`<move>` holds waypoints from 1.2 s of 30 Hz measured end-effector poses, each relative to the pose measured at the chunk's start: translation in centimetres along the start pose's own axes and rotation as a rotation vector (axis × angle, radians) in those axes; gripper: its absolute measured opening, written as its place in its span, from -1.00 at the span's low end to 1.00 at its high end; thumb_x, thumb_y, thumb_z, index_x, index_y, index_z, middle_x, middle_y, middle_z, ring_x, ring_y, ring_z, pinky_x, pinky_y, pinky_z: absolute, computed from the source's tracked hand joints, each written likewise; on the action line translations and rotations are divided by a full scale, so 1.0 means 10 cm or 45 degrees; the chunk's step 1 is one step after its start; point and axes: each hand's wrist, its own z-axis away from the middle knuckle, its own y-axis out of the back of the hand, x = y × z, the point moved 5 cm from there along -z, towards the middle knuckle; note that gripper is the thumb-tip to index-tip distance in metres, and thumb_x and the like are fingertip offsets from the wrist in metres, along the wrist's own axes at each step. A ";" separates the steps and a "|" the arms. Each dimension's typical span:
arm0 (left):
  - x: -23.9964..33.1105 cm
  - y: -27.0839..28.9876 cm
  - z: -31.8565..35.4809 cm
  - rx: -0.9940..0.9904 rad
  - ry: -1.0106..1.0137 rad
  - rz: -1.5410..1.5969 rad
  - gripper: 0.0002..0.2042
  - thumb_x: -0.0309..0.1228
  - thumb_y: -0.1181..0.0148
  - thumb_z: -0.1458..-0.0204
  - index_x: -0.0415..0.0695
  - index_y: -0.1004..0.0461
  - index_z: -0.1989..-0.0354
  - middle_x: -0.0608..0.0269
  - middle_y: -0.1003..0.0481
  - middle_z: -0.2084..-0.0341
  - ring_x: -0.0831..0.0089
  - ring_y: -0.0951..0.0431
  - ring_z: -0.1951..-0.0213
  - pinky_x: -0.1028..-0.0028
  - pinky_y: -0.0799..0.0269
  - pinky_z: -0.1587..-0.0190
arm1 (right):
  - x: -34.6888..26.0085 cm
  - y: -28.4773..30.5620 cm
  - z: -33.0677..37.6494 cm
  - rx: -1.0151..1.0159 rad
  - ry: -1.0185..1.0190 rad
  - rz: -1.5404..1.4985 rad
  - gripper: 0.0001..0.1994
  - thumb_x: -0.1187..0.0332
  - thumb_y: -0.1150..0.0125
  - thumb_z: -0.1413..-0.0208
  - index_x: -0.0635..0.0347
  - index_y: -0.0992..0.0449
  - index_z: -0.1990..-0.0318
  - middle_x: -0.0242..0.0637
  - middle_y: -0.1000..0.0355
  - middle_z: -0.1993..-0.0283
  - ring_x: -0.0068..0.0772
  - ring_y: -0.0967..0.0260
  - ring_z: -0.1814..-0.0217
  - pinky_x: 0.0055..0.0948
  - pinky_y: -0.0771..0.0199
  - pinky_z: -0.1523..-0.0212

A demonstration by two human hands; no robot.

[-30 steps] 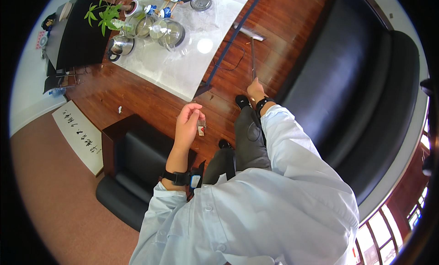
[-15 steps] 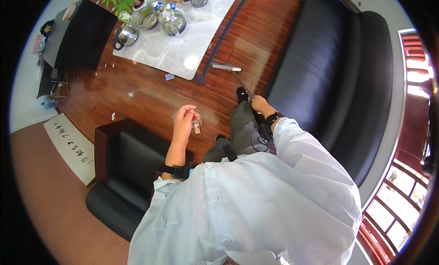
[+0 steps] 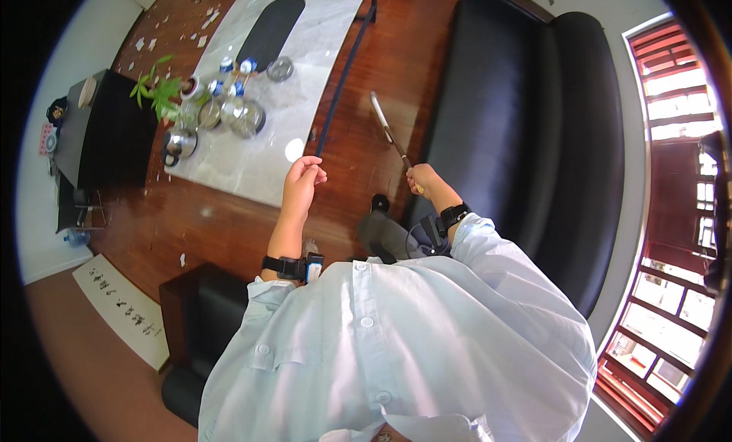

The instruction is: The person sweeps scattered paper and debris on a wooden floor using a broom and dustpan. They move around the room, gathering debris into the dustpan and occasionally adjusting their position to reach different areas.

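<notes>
My right hand (image 3: 422, 180) is wrapped round the brown handle of a long-handled broom (image 3: 391, 137). Its narrow pale head rests toward the floor between the marble-topped table (image 3: 229, 170) and the black sofa. Loosely bent and a little apart, the fingers of my left hand (image 3: 303, 173) hold nothing that I can see. That hand is in the air in front of the table's near right corner. Part of a clear object (image 3: 309, 247) shows on the floor beside my left forearm.
A black sofa (image 3: 488, 129) runs along the right, and a black armchair (image 3: 217, 312) stands at lower left. On the table are a steel kettle (image 3: 181, 143), glass pots (image 3: 244, 118), a potted plant (image 3: 162, 95) and a black tray (image 3: 271, 32). Paper scraps (image 3: 202, 41) litter the floor.
My view has moved forward, so more of the table and the littered floor beyond shows. The broom's head has swung from crosswise to nearly in line with its handle. My right hand keeps its grip.
</notes>
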 end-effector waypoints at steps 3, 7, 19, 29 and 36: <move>0.32 -0.43 -0.59 -0.049 -0.069 -0.007 -0.87 -0.53 0.17 0.00 -0.22 -0.32 0.30 0.30 -0.35 0.55 0.57 -0.37 0.47 0.60 -0.33 0.34 | -0.57 0.34 -0.13 0.024 0.016 -0.060 -0.88 0.53 0.07 0.08 0.20 -0.20 0.60 -0.35 -0.15 0.70 -0.61 -0.09 0.77 -0.65 -0.09 0.81; 0.69 -0.91 -1.20 -0.178 -0.144 -0.025 -0.87 -0.53 0.17 -0.01 -0.23 -0.31 0.30 0.28 -0.36 0.53 0.56 -0.37 0.46 0.59 -0.33 0.33 | -1.23 0.68 -0.22 -0.013 0.018 -0.214 -0.89 0.53 0.08 0.08 0.18 -0.20 0.58 -0.38 -0.16 0.69 -0.63 -0.08 0.76 -0.68 -0.09 0.80; 0.97 -1.67 -3.68 -0.184 -0.041 -0.011 -0.86 -0.49 0.15 0.00 -0.18 -0.32 0.29 0.33 -0.35 0.56 0.58 -0.37 0.46 0.60 -0.30 0.30 | -3.23 1.37 -1.16 0.118 0.214 -0.324 -0.93 0.49 0.07 0.03 0.15 -0.19 0.47 -0.39 -0.18 0.65 -0.66 -0.09 0.74 -0.71 -0.10 0.80; 1.63 -2.18 -5.51 -0.157 -0.039 0.039 -0.86 -0.53 0.17 0.01 -0.22 -0.32 0.30 0.29 -0.36 0.56 0.56 -0.37 0.48 0.60 -0.31 0.34 | -5.01 1.78 -2.16 0.148 0.178 -0.332 -0.94 0.48 0.06 0.01 0.18 -0.21 0.38 -0.35 -0.19 0.62 -0.65 -0.11 0.73 -0.70 -0.13 0.78; 1.50 -2.41 -6.41 -0.018 0.076 -0.014 -0.86 -0.53 0.15 0.01 -0.21 -0.32 0.29 0.29 -0.37 0.57 0.55 -0.38 0.49 0.60 -0.32 0.38 | -6.29 2.28 -3.42 0.192 0.213 -0.223 -0.96 0.53 0.08 0.06 0.21 -0.22 0.46 -0.32 -0.19 0.63 -0.59 -0.11 0.73 -0.64 -0.12 0.79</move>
